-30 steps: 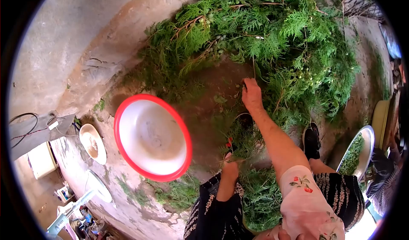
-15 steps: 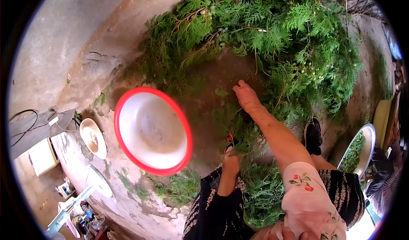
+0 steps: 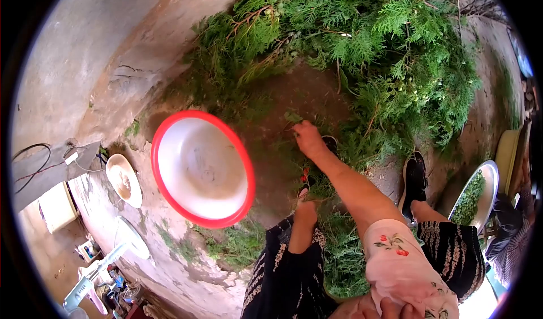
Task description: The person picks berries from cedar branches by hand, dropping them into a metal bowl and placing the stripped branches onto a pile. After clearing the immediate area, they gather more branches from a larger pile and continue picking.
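My right hand point(image 3: 310, 140) reaches down to the brown floor, fingers pinched together at the edge of a small green sprig point(image 3: 293, 117). At the bottom edge, part of my left hand point(image 3: 391, 309) shows, its fingertips against the pink floral sleeve point(image 3: 396, 248); the rest is cut off. Left of my right hand is a large white basin point(image 3: 203, 169) with a red rim, bare inside but for dull marks. A big heap of leafy evergreen branches point(image 3: 362, 41) curves around the far side and the right.
My shoes point(image 3: 416, 180) stand on either side of more cut greenery point(image 3: 345, 251). A metal bowl of green clippings point(image 3: 472, 200) is at the right. To the left are a shallow pale bowl point(image 3: 123, 180), a standing fan point(image 3: 107, 262) and cables point(image 3: 31, 160) by the wall.
My right hand has moved left and slightly toward me, from beside the branches to the small sprig on the floor. The left hand stays at the bottom edge.
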The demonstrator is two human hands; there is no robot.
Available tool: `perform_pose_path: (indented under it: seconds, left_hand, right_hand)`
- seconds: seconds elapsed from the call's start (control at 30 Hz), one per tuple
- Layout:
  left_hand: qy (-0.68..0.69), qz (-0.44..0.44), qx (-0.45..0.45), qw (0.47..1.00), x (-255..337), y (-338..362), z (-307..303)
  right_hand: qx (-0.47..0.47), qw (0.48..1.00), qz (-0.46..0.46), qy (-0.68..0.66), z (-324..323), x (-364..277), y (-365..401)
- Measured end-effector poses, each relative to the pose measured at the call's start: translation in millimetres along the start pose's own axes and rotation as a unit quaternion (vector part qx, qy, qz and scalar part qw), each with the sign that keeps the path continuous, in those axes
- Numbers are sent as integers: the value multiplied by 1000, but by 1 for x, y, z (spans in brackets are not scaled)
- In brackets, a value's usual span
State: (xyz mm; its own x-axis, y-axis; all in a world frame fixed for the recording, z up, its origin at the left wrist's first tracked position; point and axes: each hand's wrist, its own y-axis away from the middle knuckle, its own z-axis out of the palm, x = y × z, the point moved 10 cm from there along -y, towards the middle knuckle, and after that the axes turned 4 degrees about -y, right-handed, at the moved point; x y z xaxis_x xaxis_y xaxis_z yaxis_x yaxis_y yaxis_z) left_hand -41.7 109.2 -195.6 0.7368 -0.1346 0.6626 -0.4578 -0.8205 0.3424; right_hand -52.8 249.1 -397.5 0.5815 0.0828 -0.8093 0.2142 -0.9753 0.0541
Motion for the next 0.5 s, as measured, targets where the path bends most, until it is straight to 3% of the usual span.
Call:
perform_pose_path:
  seconds: [0.03, 0.07, 0.13, 0.2, 0.4, 0.5]
  left_hand:
    - [-32, 22, -9, 999, 27, 3, -19]
    - [-61, 45, -18, 997, 55, 7, -35]
    - [-122, 88, -32, 988, 104, 15, -63]
    - [-180, 125, -43, 975, 145, 24, -82]
    - [-316, 202, -29, 926, 215, 41, -102]
    - [-366, 228, -19, 902, 230, 43, -97]
  right_hand:
    - [29, 999, 22, -24, -9, 10, 1]
    - [14, 985, 106, -133, -16, 25, 4]
    - [-16, 901, 267, -341, -36, 34, 19]
    - [37, 836, 289, -465, -72, 29, 32]
    - [234, 836, 261, -422, -247, 49, 114]
    - [341, 865, 268, -251, -364, 83, 183]
